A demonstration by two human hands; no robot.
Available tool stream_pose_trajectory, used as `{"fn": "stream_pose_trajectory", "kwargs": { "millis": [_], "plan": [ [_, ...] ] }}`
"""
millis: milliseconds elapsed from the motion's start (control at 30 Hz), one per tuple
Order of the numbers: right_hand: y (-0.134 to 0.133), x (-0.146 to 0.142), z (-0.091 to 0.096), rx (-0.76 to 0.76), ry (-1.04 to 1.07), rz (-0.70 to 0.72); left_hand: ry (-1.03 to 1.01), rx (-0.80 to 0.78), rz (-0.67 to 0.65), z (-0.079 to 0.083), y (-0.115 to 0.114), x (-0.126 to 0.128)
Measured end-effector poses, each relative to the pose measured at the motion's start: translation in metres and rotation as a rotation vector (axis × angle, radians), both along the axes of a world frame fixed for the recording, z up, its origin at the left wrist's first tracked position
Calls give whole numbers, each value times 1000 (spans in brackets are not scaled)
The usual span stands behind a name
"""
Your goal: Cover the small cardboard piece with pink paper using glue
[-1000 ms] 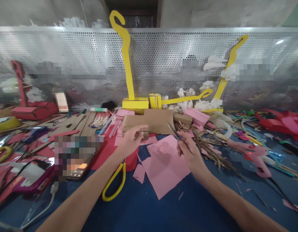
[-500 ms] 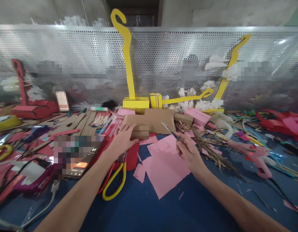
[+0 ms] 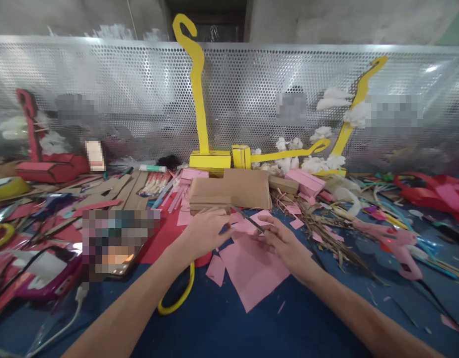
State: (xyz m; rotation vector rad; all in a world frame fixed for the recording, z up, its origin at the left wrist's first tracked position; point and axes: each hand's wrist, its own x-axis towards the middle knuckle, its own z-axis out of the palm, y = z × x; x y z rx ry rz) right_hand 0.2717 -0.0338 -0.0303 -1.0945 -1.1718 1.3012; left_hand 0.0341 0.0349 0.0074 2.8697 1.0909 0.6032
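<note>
My right hand (image 3: 285, 244) grips a thin knife (image 3: 248, 219) with a narrow metal blade pointing up and left. It hovers over a creased pink paper sheet (image 3: 248, 278) on the blue table. My left hand (image 3: 205, 228) is just left of the blade tip, thumb and fingers apart, with nothing seen between them. Right behind it lie stacked cardboard strips (image 3: 209, 200), in front of a larger cardboard piece (image 3: 248, 186). A yellow scissor handle (image 3: 177, 304) shows below my left forearm, which hides the rest. A small pink scrap (image 3: 216, 271) lies beside the sheet.
A pink glue gun (image 3: 397, 243) with a cord lies right of dry twigs (image 3: 326, 233). To the left are a partly blurred phone (image 3: 130, 263) and a white cable (image 3: 78, 303). Yellow hook-shaped models (image 3: 199, 99) stand along the perforated metal panel (image 3: 252, 89).
My left hand has left the cardboard strips and come right and nearer, towards the blade. The knife in my right hand has dipped lower and left, over the pink sheet.
</note>
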Motion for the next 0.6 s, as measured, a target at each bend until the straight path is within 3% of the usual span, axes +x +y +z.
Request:
{"fn": "stream_pose_trajectory", "kwargs": {
  "millis": [200, 433, 600],
  "plan": [
    [9, 9, -5, 63, 75, -251, 13, -97, 54, -13, -5, 3],
    [0, 0, 0, -68, 221, -16, -50, -160, 189, -23, -11, 10],
    [10, 10, -5, 36, 257, -265, -155, -283, 156, -21, -9, 14]
  ]
}}
